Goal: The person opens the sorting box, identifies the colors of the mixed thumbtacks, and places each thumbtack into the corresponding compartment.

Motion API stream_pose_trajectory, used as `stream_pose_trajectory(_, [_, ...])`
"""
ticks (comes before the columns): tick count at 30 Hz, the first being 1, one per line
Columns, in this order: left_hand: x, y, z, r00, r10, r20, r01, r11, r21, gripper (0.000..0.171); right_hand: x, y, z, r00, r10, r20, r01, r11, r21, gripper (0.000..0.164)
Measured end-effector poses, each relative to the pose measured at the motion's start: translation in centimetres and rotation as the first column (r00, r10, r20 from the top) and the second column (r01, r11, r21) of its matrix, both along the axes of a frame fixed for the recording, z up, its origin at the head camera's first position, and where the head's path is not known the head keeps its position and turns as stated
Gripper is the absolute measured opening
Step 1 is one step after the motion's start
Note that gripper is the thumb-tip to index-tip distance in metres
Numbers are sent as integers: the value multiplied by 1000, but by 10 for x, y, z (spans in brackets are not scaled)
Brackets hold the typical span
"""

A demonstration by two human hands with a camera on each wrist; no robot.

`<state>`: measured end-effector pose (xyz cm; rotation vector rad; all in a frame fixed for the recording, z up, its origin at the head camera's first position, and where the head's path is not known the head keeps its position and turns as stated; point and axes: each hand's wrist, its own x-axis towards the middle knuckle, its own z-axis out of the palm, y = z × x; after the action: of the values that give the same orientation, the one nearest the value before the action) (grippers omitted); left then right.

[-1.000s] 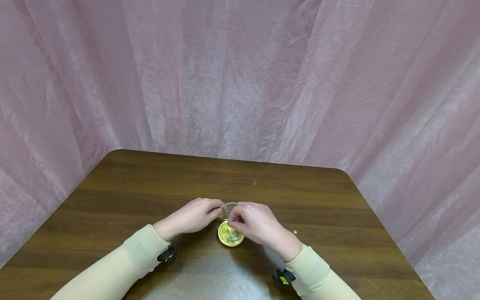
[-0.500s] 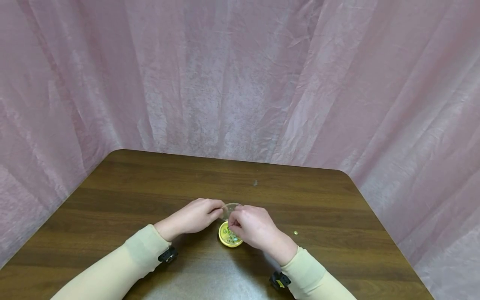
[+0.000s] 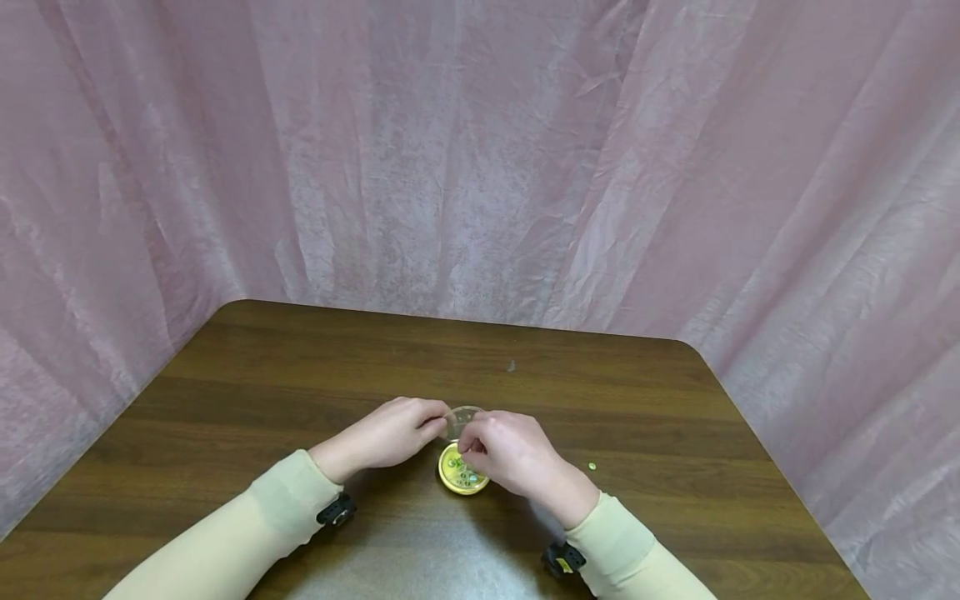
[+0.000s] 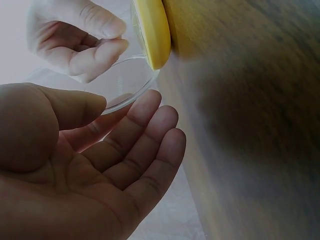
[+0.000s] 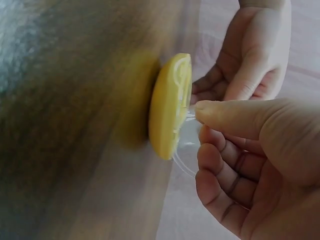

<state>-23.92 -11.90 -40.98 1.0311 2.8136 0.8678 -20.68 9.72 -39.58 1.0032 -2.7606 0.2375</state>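
A round yellow case stands on the table with its clear lid raised at the far side. Several small green and pale ring-like pieces lie inside it. My left hand holds the lid's edge between thumb and index finger; the other fingers extend below it in the left wrist view. Over the case's right part, my right hand has its thumb and index fingertips brought together, other fingers curled. I cannot tell whether a tiny piece is between them. The right hand hides part of the case and lid.
One small green piece lies on the brown wooden table, right of the right hand. A pale mark shows farther back on the tabletop. A pink curtain hangs behind the table's far edge.
My right hand has dipped slightly toward the case and covers more of its right side. The left hand keeps its hold on the lid, nearly still.
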Motion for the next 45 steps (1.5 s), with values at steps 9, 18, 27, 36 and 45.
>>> stream_pose_trajectory(9, [1, 3, 0, 1000, -21, -15, 21, 1000, -2, 17, 0, 20, 17, 988, -21, 155, 32, 997, -71, 7])
stream_pose_trajectory(18, [0, 6, -1, 1000, -18, -9, 18, 1000, -5, 17, -4, 57, 28, 976, -132, 173, 140, 990, -34, 4])
stream_pose_trajectory(27, [-1, 4, 3, 1000, -10, -8, 10, 1000, 0, 18, -5, 100, 30, 949, -252, 191, 258, 966, -7, 9])
stream_pose_trajectory(36, [0, 1, 1, 1000, 5, -6, -5, 1000, 4, 16, 2, 134, 23, 932, -315, 179, 309, 949, 58, 12])
stream_pose_trajectory(45, [2, 5, 1, 1000, -13, 6, 13, 1000, -3, 17, 10, 149, 18, 913, -362, 188, 338, 929, 150, 16])
